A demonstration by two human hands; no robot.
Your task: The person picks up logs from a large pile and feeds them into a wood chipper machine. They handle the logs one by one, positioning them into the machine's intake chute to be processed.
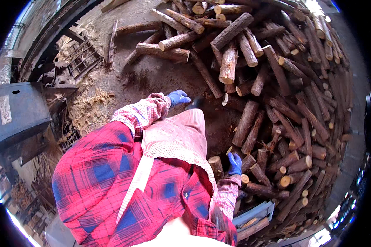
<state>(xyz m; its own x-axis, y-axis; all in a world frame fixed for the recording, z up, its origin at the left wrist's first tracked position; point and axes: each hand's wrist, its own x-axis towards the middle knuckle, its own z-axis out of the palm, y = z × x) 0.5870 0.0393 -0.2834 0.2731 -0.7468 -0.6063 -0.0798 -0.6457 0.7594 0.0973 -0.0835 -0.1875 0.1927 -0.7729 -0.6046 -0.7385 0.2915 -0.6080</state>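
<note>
My left hand (178,98), in a blue glove, hangs over the brown dirt floor (148,86) with fingers stretched out and nothing in them. A blurred dark shape lies just past its fingertips; I cannot make out what it is. My right hand (235,164), also blue-gloved, is at the near edge of the log pile with its fingers extended and apart. Close beside it lies a short log (247,163), and a pale cut end (229,150) shows by the fingertips. Whether the hand touches either is unclear. Another log (215,165) stands left of it.
A large heap of cut logs (294,127) fills the right side and the far end. Sawdust (90,99) covers ground at the left, near a blue-grey metal box (22,111) and a metal grate (81,59). A grey-blue panel (255,214) sits at lower right.
</note>
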